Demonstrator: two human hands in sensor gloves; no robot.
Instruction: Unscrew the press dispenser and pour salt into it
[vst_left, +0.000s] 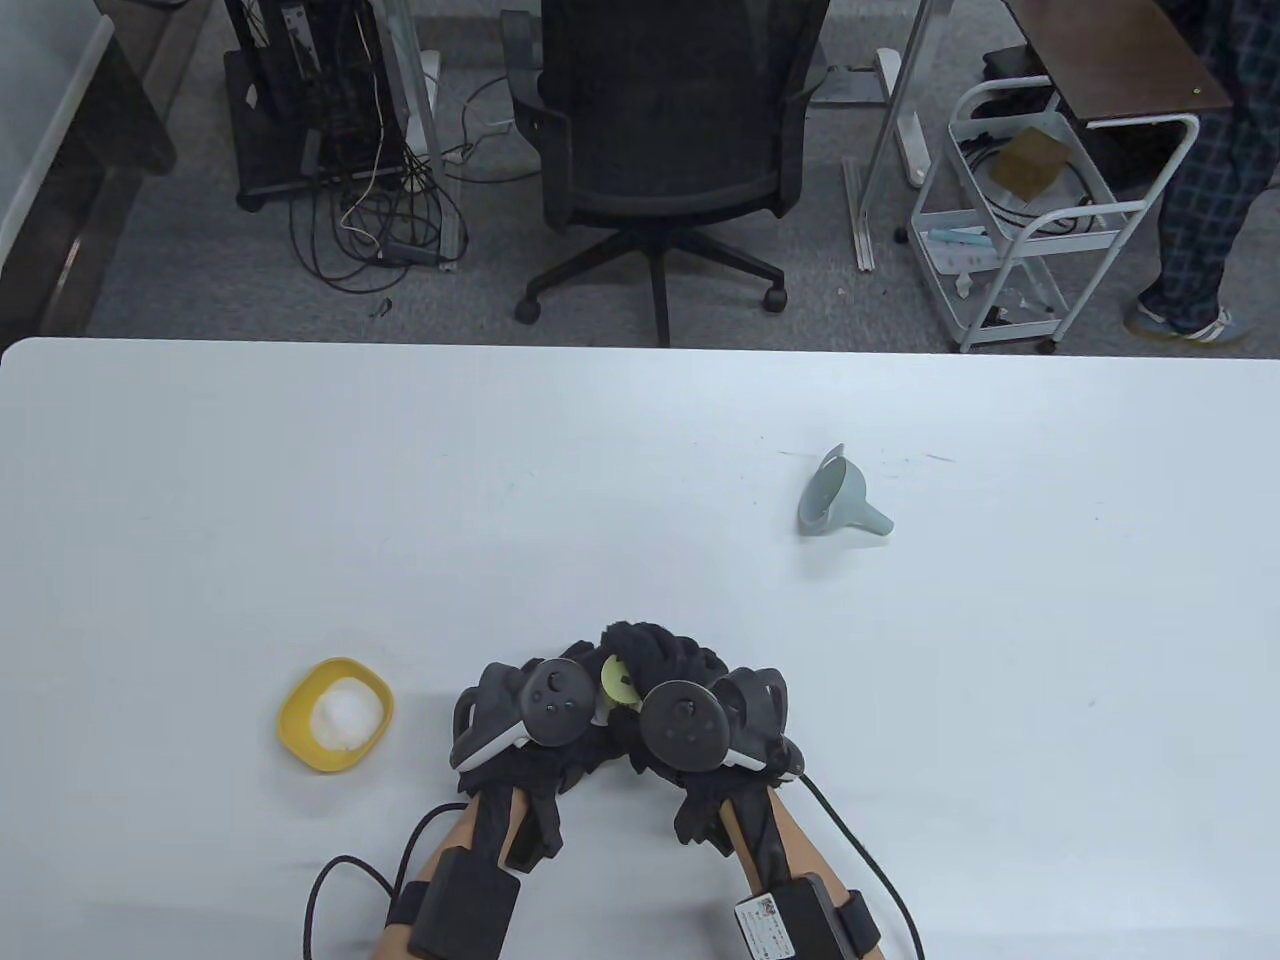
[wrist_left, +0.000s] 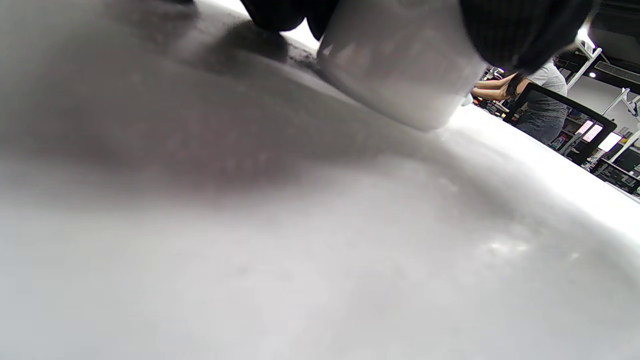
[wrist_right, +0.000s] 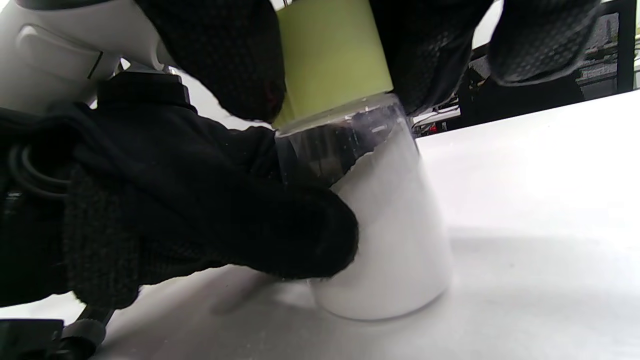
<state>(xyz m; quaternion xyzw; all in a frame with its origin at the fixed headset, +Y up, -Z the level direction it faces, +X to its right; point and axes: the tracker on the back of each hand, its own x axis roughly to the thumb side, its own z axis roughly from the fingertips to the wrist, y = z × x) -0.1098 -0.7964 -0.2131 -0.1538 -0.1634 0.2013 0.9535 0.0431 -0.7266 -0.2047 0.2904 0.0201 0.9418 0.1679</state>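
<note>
The press dispenser stands upright on the white table (vst_left: 640, 500) near the front edge; only its yellow-green top (vst_left: 617, 681) shows between my hands in the table view. In the right wrist view its clear jar (wrist_right: 390, 240) is largely filled with white salt under the yellow-green cap (wrist_right: 330, 55). My left hand (vst_left: 560, 690) grips the jar body; its gloved fingers (wrist_right: 280, 235) wrap the side. My right hand (vst_left: 690, 690) grips the cap from above. The jar's base (wrist_left: 400, 65) shows in the left wrist view.
A yellow bowl (vst_left: 335, 715) holding white salt sits to the left of my hands. A pale grey-blue funnel (vst_left: 838, 492) lies on its side further back to the right. An office chair (vst_left: 665, 130) and a white cart (vst_left: 1030, 210) stand beyond the table's far edge.
</note>
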